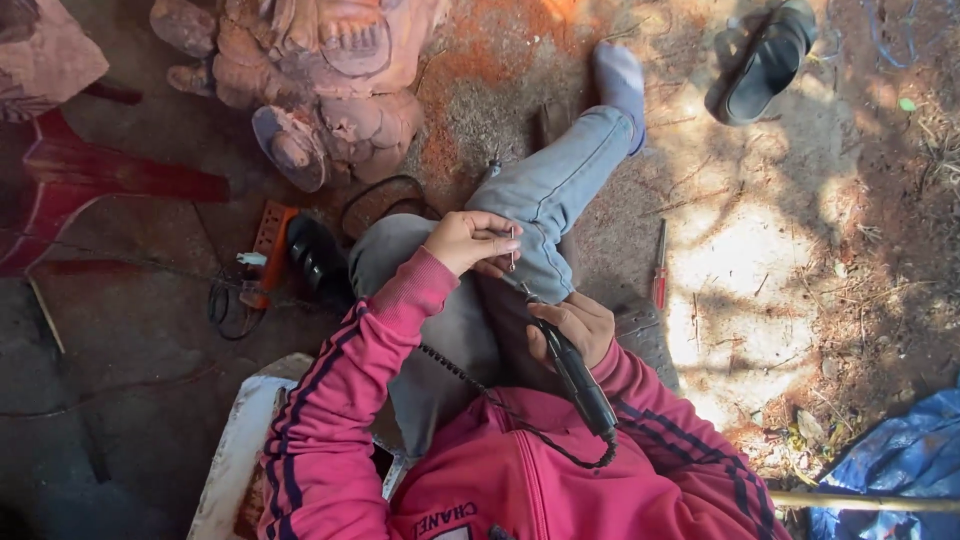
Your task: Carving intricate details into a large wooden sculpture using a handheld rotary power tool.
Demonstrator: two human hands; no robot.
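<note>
My left hand (468,240) rests over my bent knee in grey jeans and pinches a small thin metal bit (512,250) between its fingertips. My right hand (575,328) grips a black pen-shaped rotary handpiece (572,368), its tip pointing up toward the left hand's fingers. A coiled black cable (540,435) runs from the handpiece's rear across my pink jacket. The two hands are close together, a few centimetres apart.
A reddish carved stone figure (320,80) lies on the ground ahead. An orange power strip (272,245) with a black plug and cables sits left of my knee. A red-handled screwdriver (660,265) lies to the right, a black sandal (765,60) beyond, blue tarp (900,465) at lower right.
</note>
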